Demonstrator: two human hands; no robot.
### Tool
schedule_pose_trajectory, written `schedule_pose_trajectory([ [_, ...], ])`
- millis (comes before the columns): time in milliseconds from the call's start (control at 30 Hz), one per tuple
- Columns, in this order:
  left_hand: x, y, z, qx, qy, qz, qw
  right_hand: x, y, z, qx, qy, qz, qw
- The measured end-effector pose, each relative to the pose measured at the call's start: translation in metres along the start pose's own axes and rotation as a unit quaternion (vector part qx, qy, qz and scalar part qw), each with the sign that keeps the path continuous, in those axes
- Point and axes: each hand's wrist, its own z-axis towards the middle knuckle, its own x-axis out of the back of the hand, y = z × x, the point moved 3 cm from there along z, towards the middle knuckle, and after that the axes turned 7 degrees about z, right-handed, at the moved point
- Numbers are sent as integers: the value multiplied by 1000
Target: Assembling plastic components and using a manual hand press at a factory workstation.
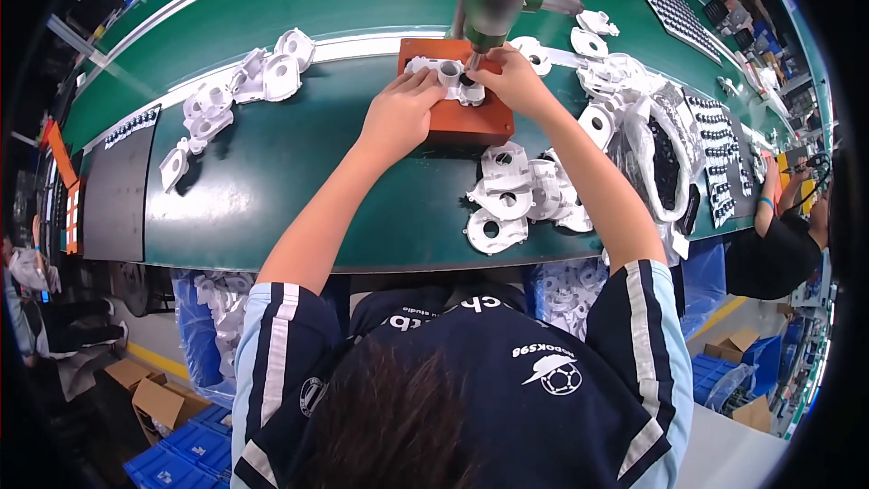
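Note:
A white plastic housing (450, 74) with a raised round collar lies on an orange-brown block fixture (469, 118) under a green bench press (493, 9). My left hand (404, 110) grips the housing's left side, fingertips beside the collar. At its right end, my right hand (512, 81) has thumb and forefinger closed by the press's metal tip (473, 61). A small dark round piece or opening (467, 80) shows just beside those fingertips. What they pinch, if anything, is hidden.
White housings (503, 195) are heaped near my right forearm, and more (268, 74) stand in a row at left. A clear plastic bag (665, 149) and trays of small black parts (715, 149) sit at right. A dark mat (118, 190) covers the left end.

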Motion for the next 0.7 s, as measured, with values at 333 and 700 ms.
schedule_pose_trajectory([
  [333,-5,-6,-2,24,-12,-21,999,4,-16,-30,245,21,-163,955],
  [700,-4,2,3,24,-29,-42,998,182,-46,146,-24,-72,549,832],
])
